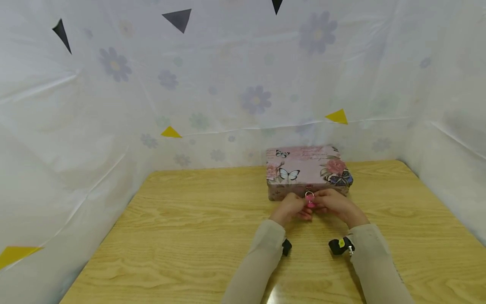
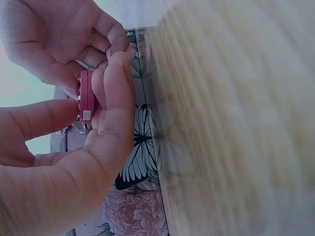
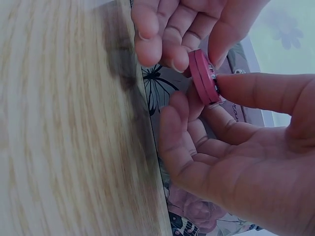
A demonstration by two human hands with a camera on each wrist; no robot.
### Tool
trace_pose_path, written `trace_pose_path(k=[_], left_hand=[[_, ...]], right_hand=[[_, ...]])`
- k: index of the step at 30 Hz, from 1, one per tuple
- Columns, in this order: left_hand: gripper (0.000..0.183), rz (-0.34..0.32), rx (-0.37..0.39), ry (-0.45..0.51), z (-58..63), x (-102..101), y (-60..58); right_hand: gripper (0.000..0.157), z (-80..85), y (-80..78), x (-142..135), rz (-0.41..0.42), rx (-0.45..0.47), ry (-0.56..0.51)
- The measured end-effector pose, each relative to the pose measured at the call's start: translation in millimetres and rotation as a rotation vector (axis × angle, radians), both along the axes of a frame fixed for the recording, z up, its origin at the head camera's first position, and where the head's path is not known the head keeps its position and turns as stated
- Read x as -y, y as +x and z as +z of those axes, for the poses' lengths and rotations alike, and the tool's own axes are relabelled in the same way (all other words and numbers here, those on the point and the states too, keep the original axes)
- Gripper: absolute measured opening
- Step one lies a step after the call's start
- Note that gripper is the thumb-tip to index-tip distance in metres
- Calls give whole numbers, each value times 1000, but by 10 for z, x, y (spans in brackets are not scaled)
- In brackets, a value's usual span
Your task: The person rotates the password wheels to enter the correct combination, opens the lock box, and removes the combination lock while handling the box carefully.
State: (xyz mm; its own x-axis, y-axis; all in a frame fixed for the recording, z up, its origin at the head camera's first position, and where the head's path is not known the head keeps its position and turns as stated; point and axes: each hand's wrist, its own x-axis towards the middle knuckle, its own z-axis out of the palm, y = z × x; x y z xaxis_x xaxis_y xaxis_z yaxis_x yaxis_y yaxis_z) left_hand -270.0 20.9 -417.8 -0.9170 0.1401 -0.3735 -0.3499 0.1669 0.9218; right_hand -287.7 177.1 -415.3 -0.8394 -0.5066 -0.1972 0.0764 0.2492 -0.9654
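Note:
A small pink-red padlock (image 1: 310, 200) with a silver shackle hangs at the metal clasp (image 1: 309, 188) on the front of a pink box (image 1: 309, 158). The box lid is down and printed with butterflies and roses. From the left side, my left hand (image 1: 291, 207) pinches the padlock between thumb and fingers. My right hand (image 1: 337, 204) pinches it from the other side. In the left wrist view the padlock (image 2: 86, 96) appears edge-on, with small parts along its face. The right wrist view shows both thumbs at the face of the padlock (image 3: 203, 78).
The box stands near the back edge of a wood-grain table (image 1: 182, 228). A pale flowered sheet (image 1: 228, 84) hangs behind and along both sides, with yellow triangles (image 1: 337, 116) and dark ones on it. Black wrist-camera mounts (image 1: 339, 245) sit below the sleeves.

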Motion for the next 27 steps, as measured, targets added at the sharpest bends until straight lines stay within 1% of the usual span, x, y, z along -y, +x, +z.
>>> trace_pose_path(k=[10,21,27], left_hand=[[31,-20,-6,15,-4,-1,-5],[31,-58,18,102,-23,50,-37],[32,-59,15,103,-27,50,-32]], right_hand=[[40,8,3,6,-11,-7,0],[40,14,6,-4,-8,-6,-18],[40,10,4,2,-9,-8,-21]])
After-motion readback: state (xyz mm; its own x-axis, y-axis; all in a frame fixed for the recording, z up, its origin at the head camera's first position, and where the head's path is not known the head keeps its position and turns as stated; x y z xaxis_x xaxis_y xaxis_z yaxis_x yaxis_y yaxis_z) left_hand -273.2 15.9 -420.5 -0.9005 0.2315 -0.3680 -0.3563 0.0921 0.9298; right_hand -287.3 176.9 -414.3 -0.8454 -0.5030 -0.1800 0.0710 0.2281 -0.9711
